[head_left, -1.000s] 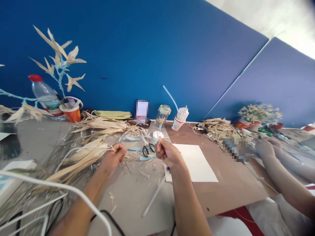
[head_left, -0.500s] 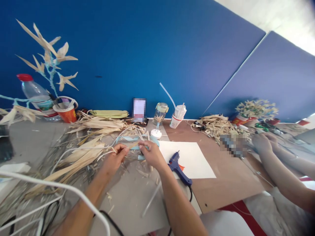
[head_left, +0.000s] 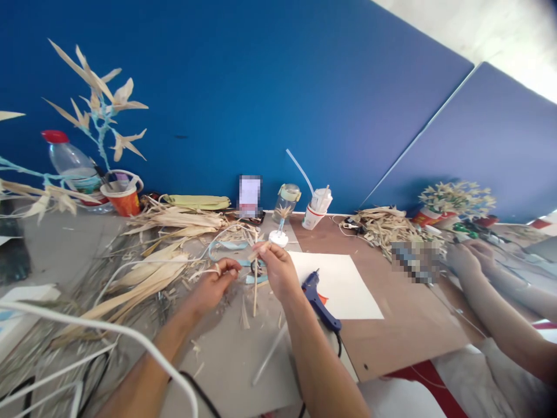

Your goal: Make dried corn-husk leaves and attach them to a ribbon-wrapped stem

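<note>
My right hand (head_left: 278, 268) is closed in a pinch on a thin pale strip (head_left: 255, 290), which hangs down below the fingertips. To its left, my left hand (head_left: 216, 285) is raised over the table with its fingers curled towards the thumb; whether anything small is between them cannot be made out. Behind my hands lies a light blue ribbon (head_left: 232, 245). A small straw-coloured flower (head_left: 284, 216) stands on a round white base (head_left: 278, 238). Right of my right hand, a blue glue gun (head_left: 319, 302) rests partly on a white sheet (head_left: 357, 287).
Dried husks (head_left: 150, 273) cover the left side, with a white cable (head_left: 130, 337) arching in front. A bottle (head_left: 72, 168), an orange cup (head_left: 123, 201), a glass jar (head_left: 287, 200) and a white cup (head_left: 312, 217) line the back. Another person's hands (head_left: 467, 259) are at the far right.
My hands have moved apart. The strip that was between them now hangs upright from my right hand, which has risen slightly. The view has shifted a little.
</note>
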Action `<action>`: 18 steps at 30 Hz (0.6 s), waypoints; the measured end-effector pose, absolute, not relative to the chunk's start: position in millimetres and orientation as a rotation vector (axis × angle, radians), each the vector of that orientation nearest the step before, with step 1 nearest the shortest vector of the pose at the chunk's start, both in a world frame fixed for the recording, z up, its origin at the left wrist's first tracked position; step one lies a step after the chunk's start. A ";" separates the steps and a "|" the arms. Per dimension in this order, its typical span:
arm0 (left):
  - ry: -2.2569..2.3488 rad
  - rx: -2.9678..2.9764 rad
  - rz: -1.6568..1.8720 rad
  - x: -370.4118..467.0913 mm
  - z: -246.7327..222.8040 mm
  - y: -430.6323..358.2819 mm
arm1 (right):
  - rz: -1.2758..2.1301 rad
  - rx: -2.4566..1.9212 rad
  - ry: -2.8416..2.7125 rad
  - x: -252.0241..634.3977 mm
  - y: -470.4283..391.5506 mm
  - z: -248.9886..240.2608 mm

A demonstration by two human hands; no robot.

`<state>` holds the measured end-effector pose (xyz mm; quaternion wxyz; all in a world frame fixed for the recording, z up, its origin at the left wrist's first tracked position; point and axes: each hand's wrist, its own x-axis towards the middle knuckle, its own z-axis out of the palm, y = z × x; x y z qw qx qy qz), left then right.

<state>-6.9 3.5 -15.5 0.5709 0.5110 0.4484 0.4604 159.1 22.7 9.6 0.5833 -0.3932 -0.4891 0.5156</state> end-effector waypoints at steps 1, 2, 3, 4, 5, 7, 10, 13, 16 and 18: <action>1.002 1.185 1.005 -6.8 -14.4 2.3 | 1.254 -0.853 -1.188 162.3 21.3 13.5; 0.947 1.169 0.937 -6.9 -13.5 0.9 | 1.306 -0.796 -1.259 164.7 19.3 17.6; 0.902 1.155 0.875 -7.2 -12.9 -0.8 | 1.346 -0.751 -1.347 166.1 17.1 21.5; 0.863 1.152 0.829 -7.6 -12.4 -2.6 | 1.366 -0.713 -1.445 166.3 14.9 25.1; 0.838 1.149 0.790 -8.2 -12.1 -4.5 | 1.362 -0.681 -1.541 165.5 12.9 27.9; 0.809 1.158 0.720 -9.3 -11.0 -8.3 | 1.305 -0.619 -1.705 161.9 10.3 31.0; 0.845 1.207 0.632 -9.3 -7.0 -12.6 | 1.229 -0.566 -1.817 155.3 9.6 30.1; 0.850 1.223 0.584 -7.8 -3.5 -13.9 | 1.209 -0.569 -1.835 152.0 10.3 26.7; 0.814 1.190 0.578 -7.5 -5.8 -12.9 | 1.199 -0.614 -1.820 152.4 10.8 24.2; 0.799 1.167 0.572 -8.9 -10.4 -11.8 | 1.214 -0.632 -1.810 153.1 11.1 23.3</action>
